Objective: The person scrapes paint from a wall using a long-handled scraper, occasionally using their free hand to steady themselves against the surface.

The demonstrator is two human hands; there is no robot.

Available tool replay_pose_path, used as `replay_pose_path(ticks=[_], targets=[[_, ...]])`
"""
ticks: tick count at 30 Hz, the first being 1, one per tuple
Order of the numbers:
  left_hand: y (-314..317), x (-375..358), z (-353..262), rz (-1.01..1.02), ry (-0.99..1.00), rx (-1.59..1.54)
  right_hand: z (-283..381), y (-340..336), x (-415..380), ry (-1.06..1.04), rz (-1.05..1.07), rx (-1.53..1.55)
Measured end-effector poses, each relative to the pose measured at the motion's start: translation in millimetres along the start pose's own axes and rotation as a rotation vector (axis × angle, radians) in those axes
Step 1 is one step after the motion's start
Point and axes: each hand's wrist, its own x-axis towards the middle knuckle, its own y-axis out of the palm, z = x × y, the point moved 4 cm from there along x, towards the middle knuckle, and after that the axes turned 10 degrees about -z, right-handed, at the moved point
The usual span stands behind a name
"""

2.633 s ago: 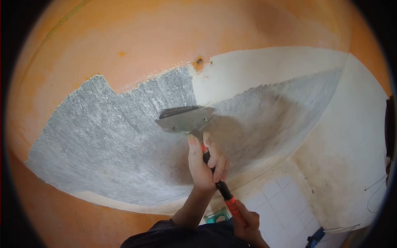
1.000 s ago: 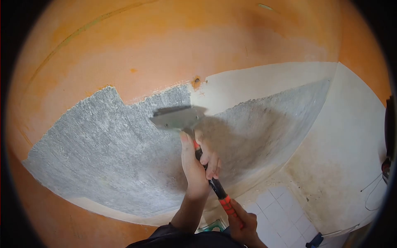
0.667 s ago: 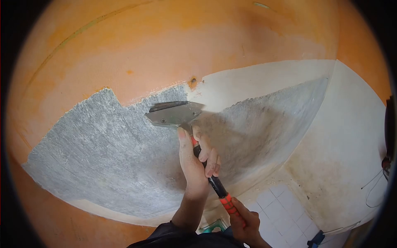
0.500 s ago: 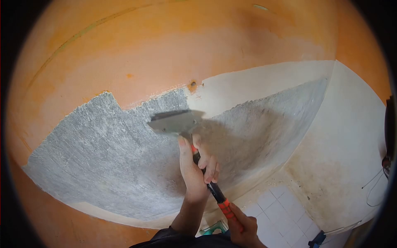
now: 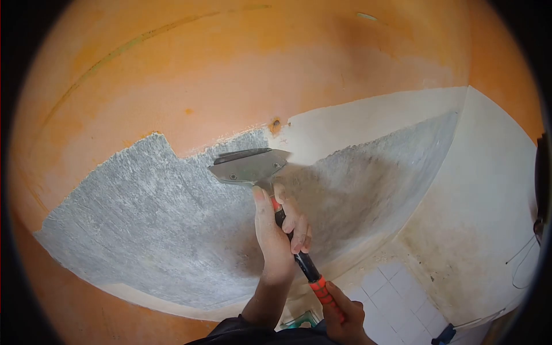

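Note:
A long-handled scraper [image 5: 247,168] with a wide metal blade is up against the wall, over the grey scraped patch [image 5: 155,213]. My left hand [image 5: 279,224] wraps round the black shaft just below the blade, thumb along it. Lower down, my right hand [image 5: 344,313] grips the red and black end of the handle. Above the blade, the orange paint [image 5: 218,75] ends in a ragged edge, and a band of white wall [image 5: 356,118] lies to its right. A small hole [image 5: 276,123] with a rusty stain is just above the blade.
A second white wall [image 5: 477,201] meets this one at a corner on the right. White floor tiles [image 5: 397,299] show below, with a blue object [image 5: 444,334] on them. A green object [image 5: 302,320] is at the bottom. Thin wires [image 5: 522,264] hang at the right edge.
The view has shifted slightly, so the wall sits a little lower and further right. The blade looks sharper now and lies slightly lower against the grey patch. Both hands keep their grip.

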Motion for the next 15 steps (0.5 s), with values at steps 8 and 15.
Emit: replay_pose_path(ticks=[8,15], targets=[[7.8,4.5,-4.2,0.037,-0.018,-0.046,15.9,6.9,9.0,-0.074,0.021,0.148],[18.7,5.9,-5.2,-0.002,0.031,0.056,32.5,0.9,18.1,-0.145,-0.024,0.221]])
